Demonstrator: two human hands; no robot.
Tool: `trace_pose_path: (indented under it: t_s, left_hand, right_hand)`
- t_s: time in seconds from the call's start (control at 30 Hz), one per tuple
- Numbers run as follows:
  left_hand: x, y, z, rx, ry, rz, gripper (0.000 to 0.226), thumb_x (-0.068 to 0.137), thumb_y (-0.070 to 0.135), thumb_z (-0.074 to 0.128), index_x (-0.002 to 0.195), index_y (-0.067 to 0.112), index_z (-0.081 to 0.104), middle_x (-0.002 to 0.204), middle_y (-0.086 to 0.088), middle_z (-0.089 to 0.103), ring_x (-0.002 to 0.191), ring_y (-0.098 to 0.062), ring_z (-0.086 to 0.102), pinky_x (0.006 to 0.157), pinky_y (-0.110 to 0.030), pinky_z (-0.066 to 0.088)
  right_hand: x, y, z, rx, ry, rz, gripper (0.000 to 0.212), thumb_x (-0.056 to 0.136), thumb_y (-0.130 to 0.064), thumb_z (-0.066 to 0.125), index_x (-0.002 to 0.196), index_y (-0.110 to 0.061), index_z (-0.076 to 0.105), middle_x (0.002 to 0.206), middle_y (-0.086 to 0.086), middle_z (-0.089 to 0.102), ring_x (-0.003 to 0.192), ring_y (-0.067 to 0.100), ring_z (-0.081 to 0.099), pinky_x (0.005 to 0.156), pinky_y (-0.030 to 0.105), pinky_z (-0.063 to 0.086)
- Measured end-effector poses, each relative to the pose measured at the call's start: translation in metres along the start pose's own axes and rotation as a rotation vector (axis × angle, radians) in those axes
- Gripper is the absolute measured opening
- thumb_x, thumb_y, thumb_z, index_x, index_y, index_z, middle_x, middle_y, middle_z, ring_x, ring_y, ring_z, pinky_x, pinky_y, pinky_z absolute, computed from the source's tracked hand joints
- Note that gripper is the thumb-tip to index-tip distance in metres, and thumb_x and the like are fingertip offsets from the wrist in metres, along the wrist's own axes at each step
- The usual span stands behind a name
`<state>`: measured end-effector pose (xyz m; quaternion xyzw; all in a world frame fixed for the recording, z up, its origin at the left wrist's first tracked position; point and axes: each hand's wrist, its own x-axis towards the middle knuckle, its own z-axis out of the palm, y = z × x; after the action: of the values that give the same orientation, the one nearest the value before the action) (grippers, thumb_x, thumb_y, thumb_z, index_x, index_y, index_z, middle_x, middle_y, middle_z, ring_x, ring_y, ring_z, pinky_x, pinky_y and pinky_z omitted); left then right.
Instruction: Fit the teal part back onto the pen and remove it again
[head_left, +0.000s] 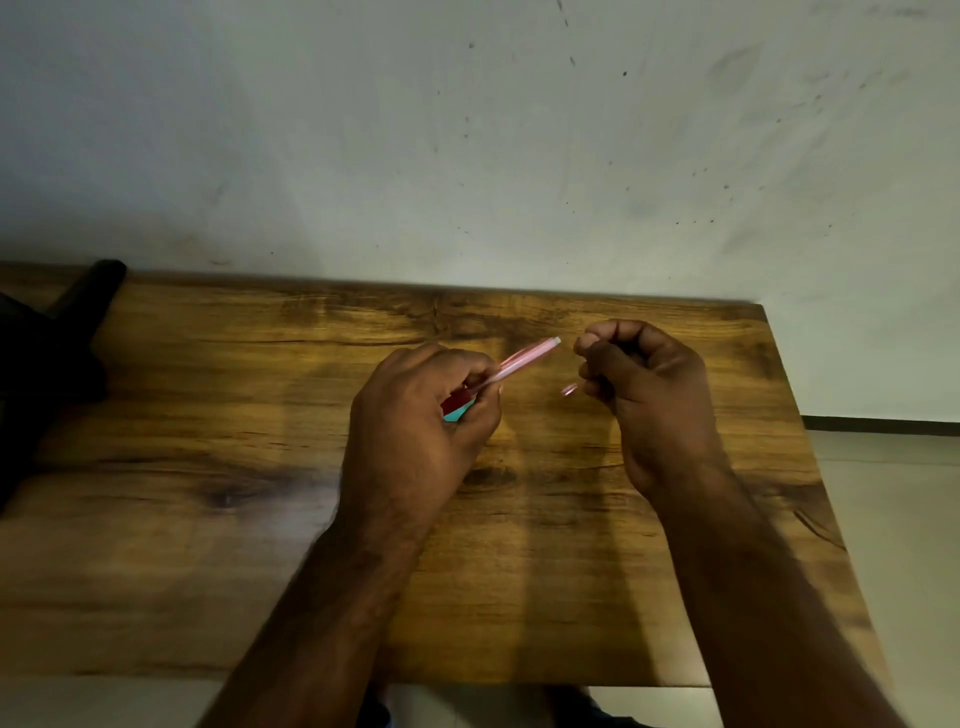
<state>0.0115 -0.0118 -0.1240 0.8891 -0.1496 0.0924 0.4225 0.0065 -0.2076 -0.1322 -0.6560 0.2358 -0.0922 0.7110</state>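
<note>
Biggest risk, left to right: the pen is only pinched near its lower end by the left hand, so most of the pink barrel sticks out unsupported toward 2 o'clock. If that grip gets loosened even a bit, the pen could probably be tipped out and dropped on the table. Something red and teal is also tucked in that same fist, too hidden to be identified, and it could be squeezed out the bottom.

Next risk: the tiny pink piece at the right hand. It's small and blurred, and how firmly it's held can't be made out. If it's let go, it could easily be lost off the table's edge or rolled away on the wood.

Poses: the left hand is seen from the back, fingers curled tight round the pen, the forearm coming in from 7 o'clock. The right hand is curled into a loose fist, knuckles up, with the small piece at its fingertips on the 9 o'clock side, the forearm coming in from 5 o'clock. Both are held above the table's middle, near each other but not touching, the pen tip just short of the right knuckles.
</note>
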Motion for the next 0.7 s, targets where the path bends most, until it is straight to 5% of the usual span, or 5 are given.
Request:
trace_pose_path:
  t_s: [0.17,0.7]
  left_hand:
    - [0.0005,0.0006,0.0026,0.0,-0.013,-0.011,0.022,0.086,0.02,0.079,0.107,0.016,0.079,0.095,0.004,0.073,0.088,-0.018,0.066,0.074,-0.044,0.057]
    - [0.0006,-0.0017,0.0005,-0.003,-0.062,0.005,0.021,0.092,0.022,0.073,0.111,0.014,0.077,0.098,0.001,0.073,0.092,-0.02,0.065,0.078,-0.046,0.056]
  right_hand:
    - [-0.0044,-0.0027,0.0026,0.228,-0.201,0.03,0.016,0.082,-0.011,0.071,0.098,-0.01,0.07,0.081,0.002,0.071,0.073,0.013,0.066,0.07,0.026,0.057]
    - [-0.0056,-0.0022,0.0029,0.011,-0.165,-0.119,0.022,0.094,0.006,0.064,0.092,-0.014,0.069,0.082,0.003,0.073,0.078,0.019,0.068,0.075,0.04,0.059]
